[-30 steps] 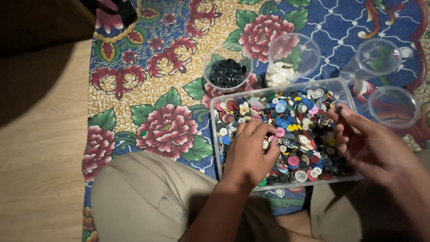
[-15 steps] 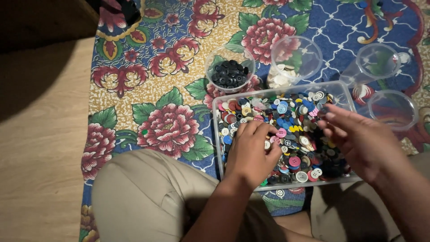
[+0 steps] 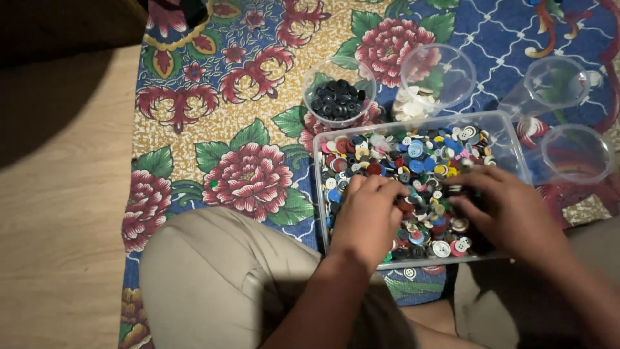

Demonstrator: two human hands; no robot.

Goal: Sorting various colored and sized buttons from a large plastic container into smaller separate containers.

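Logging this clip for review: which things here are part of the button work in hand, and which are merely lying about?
In use:
left hand and right hand, both in the clear tray of mixed buttons
cup of black buttons
cup of white buttons
two empty clear cups, possibly in use too

Lying about:
floral cloth
wooden floor

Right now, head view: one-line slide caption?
Both hands, left hand and right hand, dig in a clear tray of mixed buttons on a floral mat.
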